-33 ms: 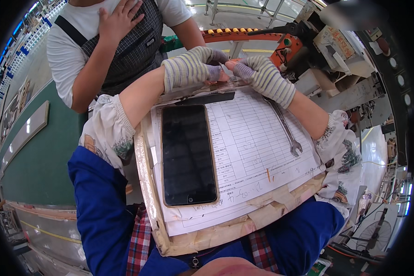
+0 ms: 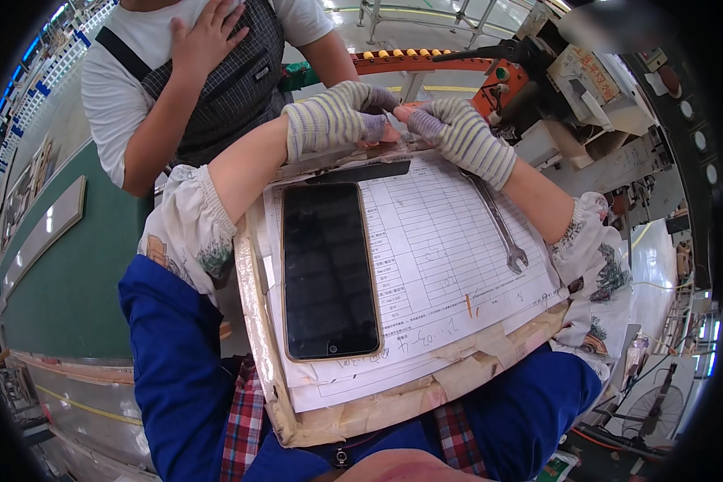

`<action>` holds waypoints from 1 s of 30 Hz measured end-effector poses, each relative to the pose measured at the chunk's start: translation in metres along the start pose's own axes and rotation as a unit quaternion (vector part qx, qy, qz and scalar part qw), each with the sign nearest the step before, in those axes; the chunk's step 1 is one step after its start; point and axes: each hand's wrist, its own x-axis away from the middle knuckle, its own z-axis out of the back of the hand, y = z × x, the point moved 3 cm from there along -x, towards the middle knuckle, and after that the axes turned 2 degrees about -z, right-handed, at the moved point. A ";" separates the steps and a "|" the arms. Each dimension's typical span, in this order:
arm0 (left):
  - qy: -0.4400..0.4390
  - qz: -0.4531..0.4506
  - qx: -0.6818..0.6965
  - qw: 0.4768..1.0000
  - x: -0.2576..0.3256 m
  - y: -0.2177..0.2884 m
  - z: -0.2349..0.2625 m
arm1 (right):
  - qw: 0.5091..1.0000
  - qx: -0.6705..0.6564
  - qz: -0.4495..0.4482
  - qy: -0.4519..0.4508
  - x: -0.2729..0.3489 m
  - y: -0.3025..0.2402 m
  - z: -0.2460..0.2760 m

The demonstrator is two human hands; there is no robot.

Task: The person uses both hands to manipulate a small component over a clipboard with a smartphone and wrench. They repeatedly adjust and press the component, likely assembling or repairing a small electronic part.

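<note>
My left hand [image 2: 333, 120] and my right hand [image 2: 462, 136] wear striped fingerless gloves and meet at the far edge of a worn, tape-edged board [image 2: 257, 321]. The fingers of both are curled and drawn together, fingertips almost touching. Whatever may be between them is hidden. On the board lie printed table sheets [image 2: 442, 241]. A dark smartphone [image 2: 331, 273] rests face up on their left part. An open-end wrench [image 2: 502, 229] lies to the right, its far end partly covered by my right hand. A flat black strip [image 2: 369, 173] lies by the board's far edge.
A co-worker in a dark checked apron [image 2: 225, 104] stands at the far left, one hand [image 2: 205, 40] against the chest. A green table [image 2: 80, 265] is on the left. Behind is an orange roller conveyor [image 2: 426, 60]; machinery and boxes [image 2: 586, 88] fill the right. A fan [image 2: 659, 406] stands lower right.
The co-worker's raised hand has shifted very slightly. My hands, the phone and the wrench look the same.
</note>
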 end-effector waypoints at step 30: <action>0.017 -0.012 0.088 0.996 0.001 0.011 0.002 | 0.998 0.044 0.022 -0.030 0.010 -0.023 0.003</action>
